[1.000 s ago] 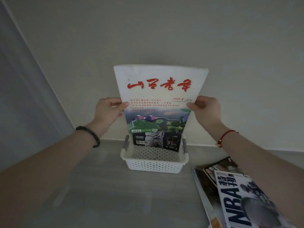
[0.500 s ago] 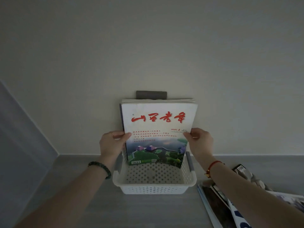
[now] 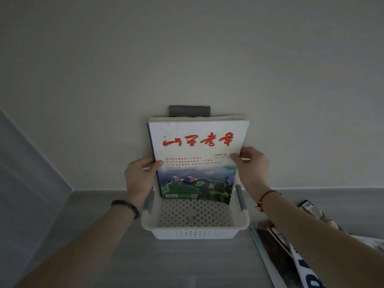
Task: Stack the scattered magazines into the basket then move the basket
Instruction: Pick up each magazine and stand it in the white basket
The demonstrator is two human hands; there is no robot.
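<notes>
Magazine point(image 3: 197, 154) dated "2025 8" stands in basket point(image 3: 195, 231), pinched by left hand point(image 3: 140, 175) and right hand point(image 3: 252, 167).

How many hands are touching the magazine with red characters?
2. The left hand grips the left edge of the magazine, the right hand grips its right edge, above the basket. More magazines stand behind it.

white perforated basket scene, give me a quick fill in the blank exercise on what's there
1. The white perforated plastic basket stands against the ____.
2. The title on the white-covered magazine is printed in ____ characters.
3. The left hand wears a ring, and the right hand has a ____ string at its wrist.
4. Loose glossy magazines lie to the basket's ____.

Missing words: wall; red; red; right
</notes>
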